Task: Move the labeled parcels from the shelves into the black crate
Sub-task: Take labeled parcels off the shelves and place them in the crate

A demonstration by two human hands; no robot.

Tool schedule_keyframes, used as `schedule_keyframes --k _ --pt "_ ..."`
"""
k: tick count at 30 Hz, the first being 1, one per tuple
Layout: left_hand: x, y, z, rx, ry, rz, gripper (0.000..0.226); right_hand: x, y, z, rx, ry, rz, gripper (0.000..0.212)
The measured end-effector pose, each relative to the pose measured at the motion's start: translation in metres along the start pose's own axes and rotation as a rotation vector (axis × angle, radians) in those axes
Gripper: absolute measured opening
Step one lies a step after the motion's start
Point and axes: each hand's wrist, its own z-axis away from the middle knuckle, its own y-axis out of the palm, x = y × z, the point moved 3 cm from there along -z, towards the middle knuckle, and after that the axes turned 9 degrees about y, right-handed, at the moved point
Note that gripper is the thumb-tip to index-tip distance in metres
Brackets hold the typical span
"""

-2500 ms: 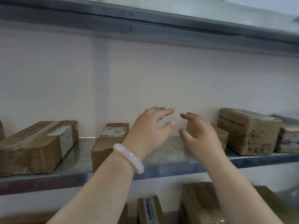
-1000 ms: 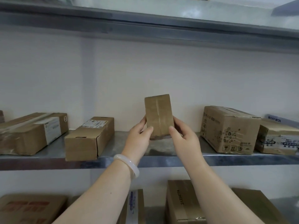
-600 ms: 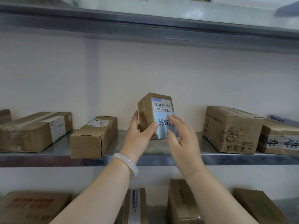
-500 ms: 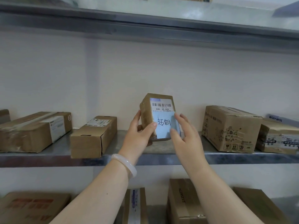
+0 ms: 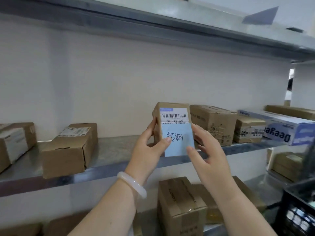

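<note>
Parcel (image 5: 172, 114) held upright above the front edge of the shelf (image 5: 110, 150), barcode label (image 5: 173, 114) and blue note (image 5: 179, 143) turned toward the wearer, probably to read the label before crating. Left hand (image 5: 148, 150) grips its left side, thumb on the note. Right hand (image 5: 209, 155) hovers just beside the right side, fingers (image 5: 201, 132) straight and spread; contact unclear. Black crate (image 5: 300, 210) low, far right.

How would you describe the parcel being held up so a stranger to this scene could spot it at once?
Find the middle metal shelf with its row of brown boxes. In front of it, the left hand grips a small brown parcel upright. Only this one carries a blue handwritten note under its barcode label.
</note>
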Motion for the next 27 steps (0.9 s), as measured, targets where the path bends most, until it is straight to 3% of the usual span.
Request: schedule_keyframes --k 7,10,15,23,27 --pt "0.01 0.05 0.055 0.365 -0.068 0.157 0.066 0.011 -0.059 0.105 -0.161 0.129 0.471 0.076" --pt "0.029 0.07 0.093 0.564 -0.166 0.211 0.066 0.013 -0.069 0.164 -0.182 0.309 0.671 0.081" --pt "0.044 0.096 0.174 0.747 -0.305 0.319 0.068 0.031 -0.078 0.277 -0.306 0.602 0.942 0.087" --pt "0.007 0.13 0.321 1.207 -0.478 0.408 0.064 0.115 -0.094 0.443 -0.463 1.086 1.226 0.099" --pt "-0.04 0.141 0.377 1.393 -0.455 0.479 0.063 0.162 -0.095 0.511 -0.558 1.224 1.257 0.103"
